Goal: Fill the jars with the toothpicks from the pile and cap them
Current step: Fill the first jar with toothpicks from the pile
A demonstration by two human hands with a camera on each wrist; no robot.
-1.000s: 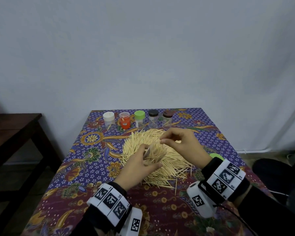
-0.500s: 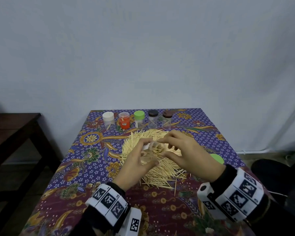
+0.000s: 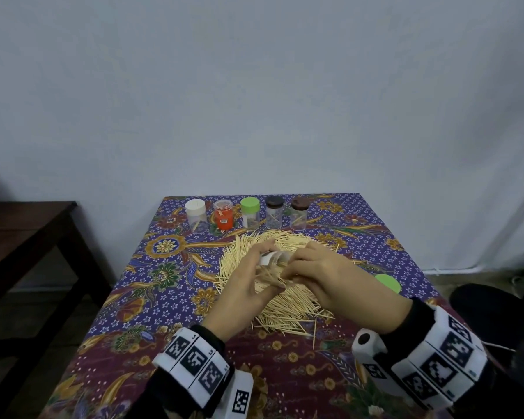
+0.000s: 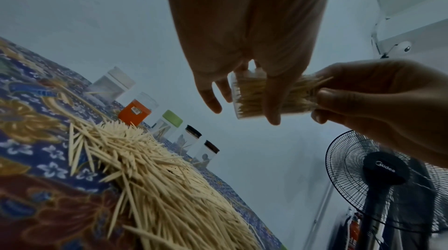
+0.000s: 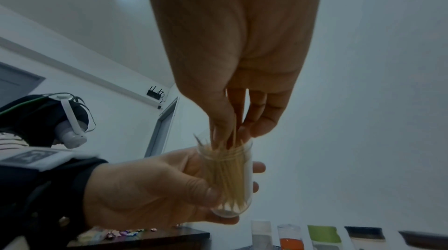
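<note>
Above toothpick pile (image 3: 285, 297): left hand (image 3: 239, 294) grips clear jar (image 3: 274, 257); right hand (image 3: 327, 276) pinches toothpicks at its mouth.

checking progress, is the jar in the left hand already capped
No, the clear jar in the left hand is uncapped while the right hand pushes toothpicks in.

Toothpick pile (image 3: 280, 285) at frame centre on table (image 3: 139, 300). Five jars (image 3: 247, 214) in a row behind pile, toward upper frame. Loose lid (image 3: 387, 283) right of pile. Held jar (image 3: 274, 257) above pile, between both hands.
</note>
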